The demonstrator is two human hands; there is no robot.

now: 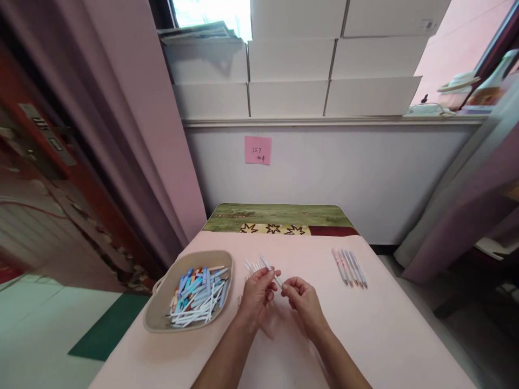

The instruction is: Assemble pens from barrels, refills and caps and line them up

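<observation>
Over the middle of the table, my left hand (258,289) is closed on the barrel of a slim whitish pen (265,262), which slants down to the right. The fingertips of my right hand (302,300) pinch its lower end, so that tip is mostly hidden. Several thin white sticks, perhaps pen parts (248,266), lie on the table just behind my left hand and are partly covered by it. To the left stands a beige basket (156,316) holding blue, light and orange pen pieces and white sticks. Several pens (349,268) lie side by side at the right.
A pink cloth (389,329) covers most of the table, leaving a green patterned strip (284,213) bare at the far edge. Behind it rises a white wall with a pink note (258,150). White boxes (290,59) are stacked on the ledge above. Curtains hang on both sides.
</observation>
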